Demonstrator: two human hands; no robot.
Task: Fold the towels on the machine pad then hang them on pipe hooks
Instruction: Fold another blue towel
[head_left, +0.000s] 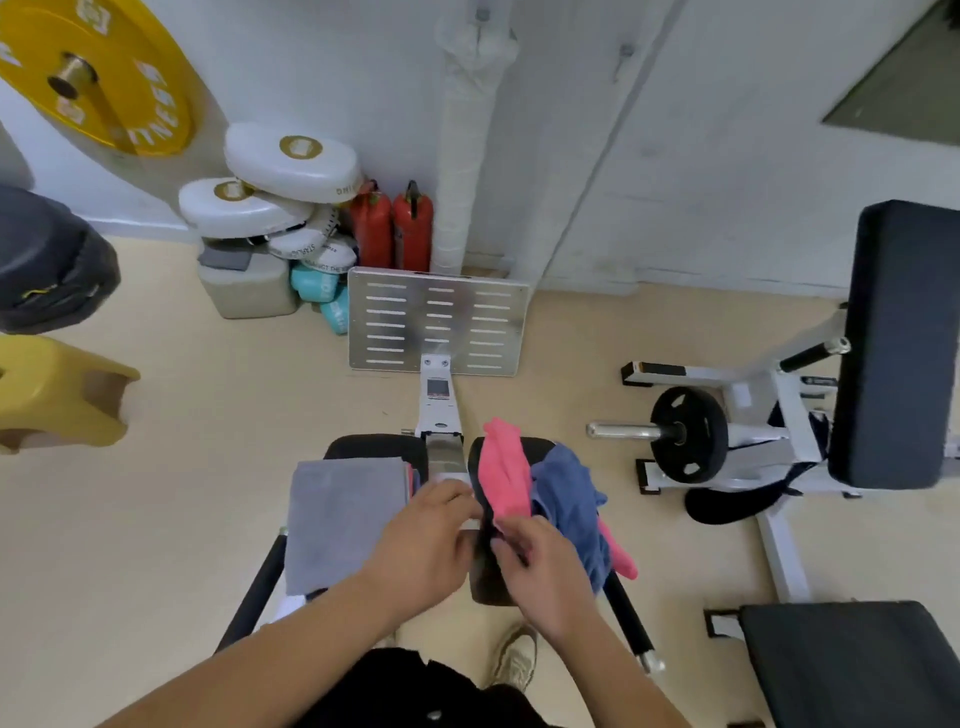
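A folded grey towel (345, 517) lies flat on the left black machine pad (374, 447), with edges of other folded towels under it. On the right pad (491, 582) a pink towel (501, 475) and a blue towel (569, 499) lie crumpled together. My right hand (545, 569) pinches the near edge of the pink towel. My left hand (428, 535) reaches across the gap between the pads, its fingers curled at the same pink edge. The wrapped white pipe (460, 171) rises along the far wall; a hook shows near its top.
A metal footplate (439, 322) stands ahead on the machine's white rail. Two red extinguishers (392, 228) and stacked white pads (270, 192) sit by the wall. A weight rack with a black plate (688, 434) and black benches (898, 343) crowd the right. A yellow stool (57, 395) stands left.
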